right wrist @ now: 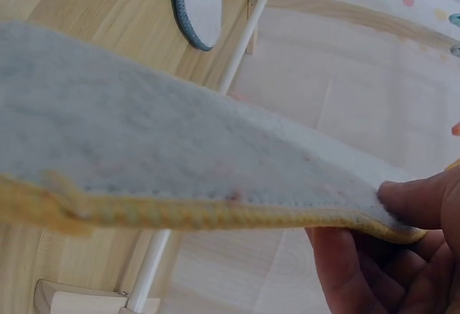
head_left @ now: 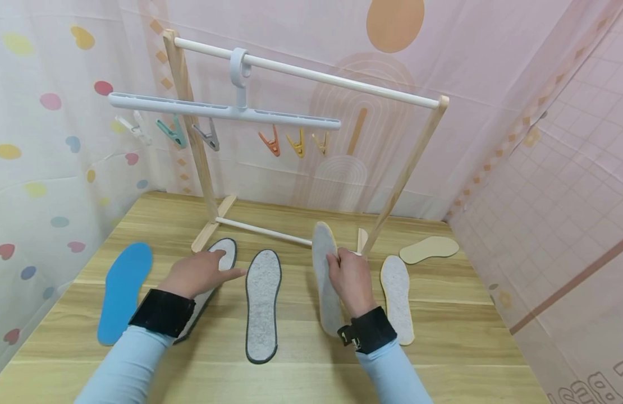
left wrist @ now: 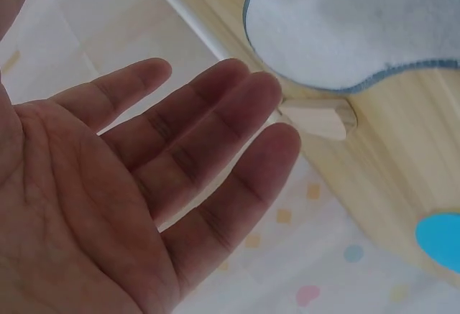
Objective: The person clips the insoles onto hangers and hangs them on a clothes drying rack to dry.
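My right hand (head_left: pixel 351 280) pinches a grey felt insole (head_left: pixel 321 255) with a yellow stitched edge, thumb on its face and fingers behind. In the right wrist view that insole (right wrist: pixel 165 134) is tilted up off the table. My left hand (head_left: pixel 199 273) hovers by a dark-edged grey insole (head_left: pixel 225 249), fingers spread and relaxed, partly covering it. The left wrist view shows the palm (left wrist: pixel 93 192) with nothing in it. A second dark-edged insole (head_left: pixel 263 306) lies between the hands, and another yellow-edged one (head_left: pixel 397 297) lies right of the right hand.
A blue insole (head_left: pixel 124 292) lies at the left, a beige one (head_left: pixel 430 249) at the back right. Behind stands a wooden rack (head_left: pixel 197 140); from its white rail (head_left: pixel 316 74) hangs a light-blue hanger (head_left: pixel 225 111) with several coloured clips (head_left: pixel 273 143). Curtains surround the wooden table (head_left: pixel 311 376).
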Available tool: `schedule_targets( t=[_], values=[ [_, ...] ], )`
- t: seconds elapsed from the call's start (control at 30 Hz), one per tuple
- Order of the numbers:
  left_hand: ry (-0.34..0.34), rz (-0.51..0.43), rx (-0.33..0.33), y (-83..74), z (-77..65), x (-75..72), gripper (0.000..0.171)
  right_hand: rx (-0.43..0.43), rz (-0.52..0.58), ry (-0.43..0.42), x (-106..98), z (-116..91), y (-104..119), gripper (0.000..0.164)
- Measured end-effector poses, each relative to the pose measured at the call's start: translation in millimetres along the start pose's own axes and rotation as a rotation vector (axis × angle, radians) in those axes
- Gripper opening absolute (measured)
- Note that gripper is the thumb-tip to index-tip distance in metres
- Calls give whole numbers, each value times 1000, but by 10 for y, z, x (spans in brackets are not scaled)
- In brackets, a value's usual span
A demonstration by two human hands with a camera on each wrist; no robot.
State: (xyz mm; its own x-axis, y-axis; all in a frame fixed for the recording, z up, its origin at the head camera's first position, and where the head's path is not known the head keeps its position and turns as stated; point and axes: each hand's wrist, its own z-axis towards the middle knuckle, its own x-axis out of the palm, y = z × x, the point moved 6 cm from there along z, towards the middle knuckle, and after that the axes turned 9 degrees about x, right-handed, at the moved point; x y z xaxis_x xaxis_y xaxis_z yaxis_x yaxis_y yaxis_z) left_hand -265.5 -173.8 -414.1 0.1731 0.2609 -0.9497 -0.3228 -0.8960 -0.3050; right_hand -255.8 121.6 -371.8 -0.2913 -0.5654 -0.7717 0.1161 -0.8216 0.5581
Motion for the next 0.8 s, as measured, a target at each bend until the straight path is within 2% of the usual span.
schedule_targets(
  t=[0.2,0.47,0.63,0.8],
  values=[
    [-12,-35,-34,82,-2,-107,93,-17,42,-63,-45,-17,20,40],
    [-40,-81,-6,142,-14,-357,97,-30,63,-125,-81,-36,31,38],
    [-69,-89,-32,227,-23,-514,103,-63,61,-174,-103,-55,46,39],
    [-77,-59,-26,285,-30,-654,101,-81,62,-207,-115,-63,50,40]
  ],
)
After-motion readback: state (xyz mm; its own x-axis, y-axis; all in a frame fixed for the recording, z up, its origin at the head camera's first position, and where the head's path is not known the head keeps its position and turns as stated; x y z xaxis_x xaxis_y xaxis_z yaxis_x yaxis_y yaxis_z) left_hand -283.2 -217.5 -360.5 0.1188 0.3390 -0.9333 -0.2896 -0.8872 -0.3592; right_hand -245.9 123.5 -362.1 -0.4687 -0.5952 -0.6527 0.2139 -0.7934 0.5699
